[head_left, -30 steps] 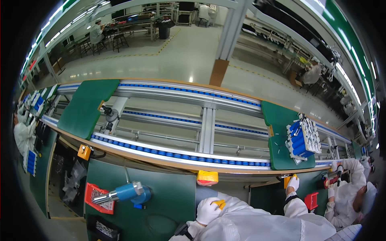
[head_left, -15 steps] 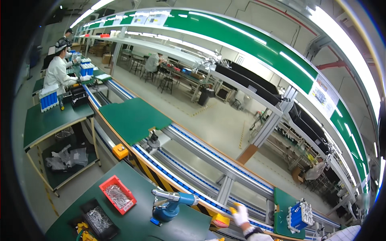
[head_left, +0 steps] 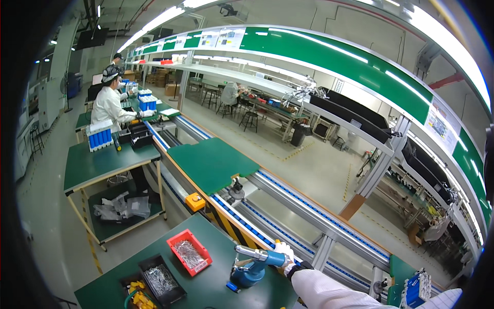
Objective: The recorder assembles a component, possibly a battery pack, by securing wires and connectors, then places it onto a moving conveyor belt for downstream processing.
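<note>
My left hand (head_left: 284, 251), in a white glove with yellow fingertips, is at the rear end of a teal rivet gun (head_left: 250, 274). The tool partly covers the fingers, so I cannot make out whether they grip it. With its silver nose pointing left, the rivet gun stands on the green worktable (head_left: 208, 288). Left of it, a red bin (head_left: 210, 259) and a black bin (head_left: 180, 294) hold long thin rivets. My right hand does not show; a white sleeve (head_left: 446, 299) appears at the lower right edge.
A conveyor (head_left: 309, 198) with blue rollers runs diagonally past the table, carrying a green board (head_left: 213, 164). A yellow control box (head_left: 195, 202) sits on its near rail. Lower right stands a blue block assembly (head_left: 416, 289). A co-worker (head_left: 107, 105) works at the far left.
My left hand has moved across to the rivet gun's rear end, bringing more of my sleeve into view. The whole view has shifted, and the scene sits further right. The rivet gun still stands on the table.
</note>
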